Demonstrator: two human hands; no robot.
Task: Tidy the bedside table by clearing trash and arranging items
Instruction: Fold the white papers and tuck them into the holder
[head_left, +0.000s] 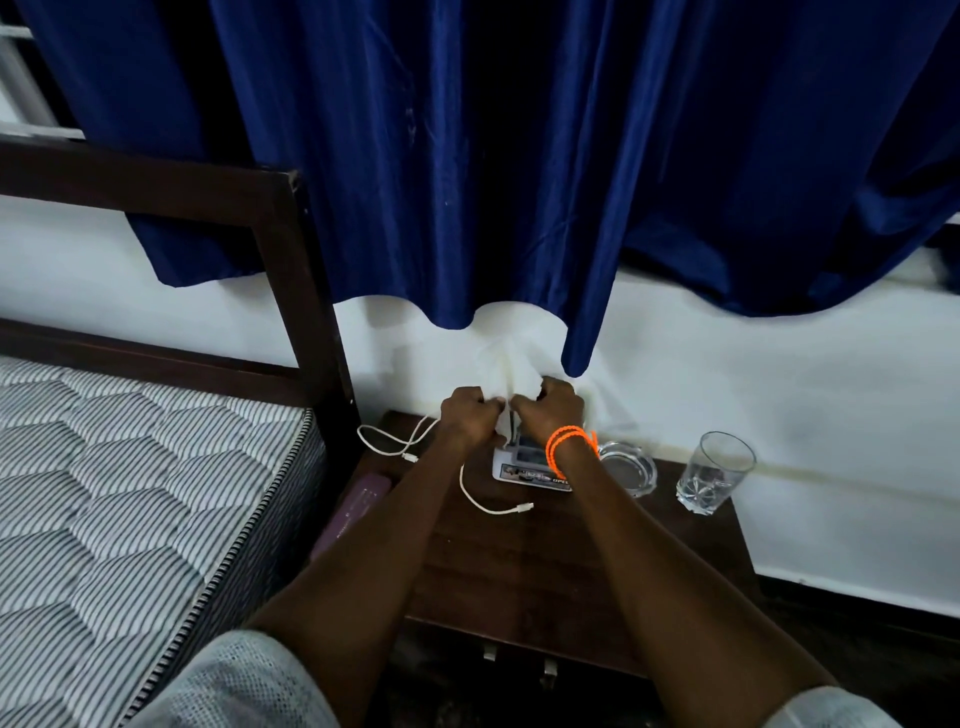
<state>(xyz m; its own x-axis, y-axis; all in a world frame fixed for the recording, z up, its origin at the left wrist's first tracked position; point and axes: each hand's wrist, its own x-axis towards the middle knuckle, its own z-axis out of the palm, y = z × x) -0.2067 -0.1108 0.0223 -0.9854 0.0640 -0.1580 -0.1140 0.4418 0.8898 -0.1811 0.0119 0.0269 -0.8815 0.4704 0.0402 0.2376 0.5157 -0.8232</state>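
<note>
Crumpled white tissue (511, 371) grasped by both hands above dark wooden bench (524, 561).
Left hand (470, 413) and right hand (548, 408) grips clenched on it; clear drinking glass (714, 473) at bench's right.

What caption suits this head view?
Both hands, left and right, crumple a white tissue above a bedside table.

Front half of bedside table (545, 571) bare, open to reach. White cable (470, 491) loops across left-centre. Ashtray (628, 467) and glass (714, 475) stand along right rear. Bed frame (311, 312) blocks left side; curtain (519, 182) hangs low behind.
</note>
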